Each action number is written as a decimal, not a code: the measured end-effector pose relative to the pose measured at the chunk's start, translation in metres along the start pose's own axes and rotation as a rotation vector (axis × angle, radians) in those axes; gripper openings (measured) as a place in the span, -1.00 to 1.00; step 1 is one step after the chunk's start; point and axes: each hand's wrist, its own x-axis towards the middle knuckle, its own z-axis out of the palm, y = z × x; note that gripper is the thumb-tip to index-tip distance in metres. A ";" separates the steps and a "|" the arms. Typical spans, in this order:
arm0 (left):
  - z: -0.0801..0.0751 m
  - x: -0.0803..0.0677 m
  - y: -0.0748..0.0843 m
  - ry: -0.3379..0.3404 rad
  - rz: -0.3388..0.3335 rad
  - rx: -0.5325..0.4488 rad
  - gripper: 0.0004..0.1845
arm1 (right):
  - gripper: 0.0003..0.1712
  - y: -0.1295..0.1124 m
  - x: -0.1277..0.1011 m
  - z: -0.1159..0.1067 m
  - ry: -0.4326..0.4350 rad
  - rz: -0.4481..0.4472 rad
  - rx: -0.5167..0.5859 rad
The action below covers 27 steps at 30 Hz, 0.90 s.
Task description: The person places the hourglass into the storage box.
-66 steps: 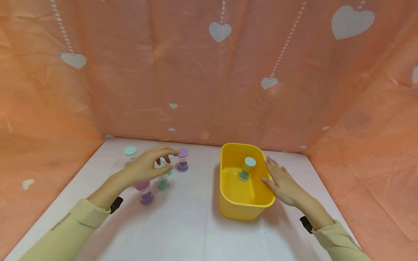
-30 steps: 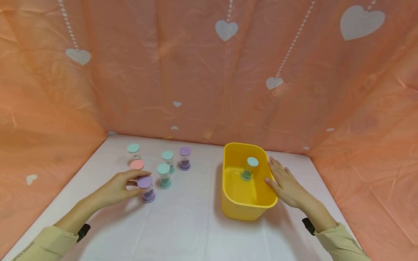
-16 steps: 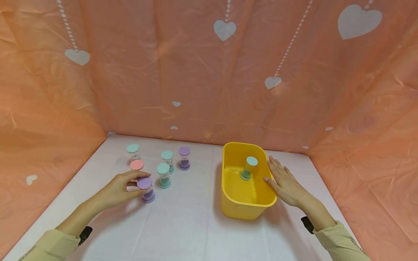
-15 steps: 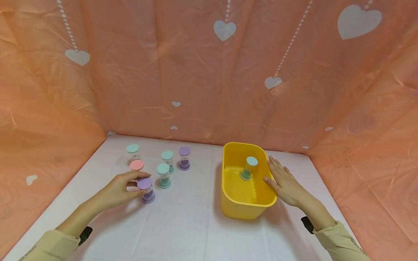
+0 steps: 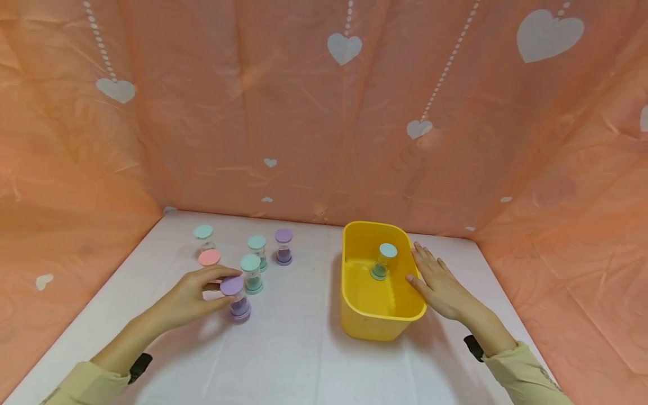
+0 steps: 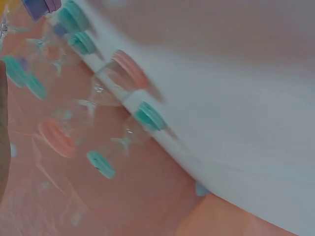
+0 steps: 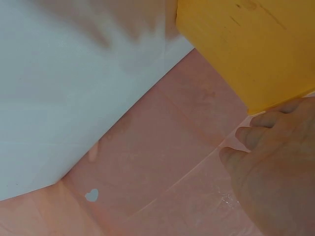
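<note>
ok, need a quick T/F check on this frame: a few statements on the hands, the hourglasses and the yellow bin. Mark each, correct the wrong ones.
1. The left grip holds a purple-capped hourglass. True.
2. The right grip is at the side of the yellow bin. True.
3. Three hourglasses show inside the yellow bin. False: only one does, a pale-capped hourglass.
4. A pink-capped hourglass stands on the white table. True.
5. The right grip is curled round an hourglass. False: its fingers are straight and it holds no hourglass.
</note>
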 end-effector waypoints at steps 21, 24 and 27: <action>0.026 0.086 0.050 -0.048 0.208 -0.069 -0.48 | -0.13 0.003 0.000 0.001 0.005 0.006 -0.003; 0.029 0.102 0.057 -0.057 0.228 -0.071 -0.49 | -0.14 0.003 0.000 0.001 0.010 0.000 -0.015; 0.033 0.117 0.064 -0.077 0.212 -0.068 -0.48 | -0.15 0.003 0.001 0.001 0.017 -0.008 -0.023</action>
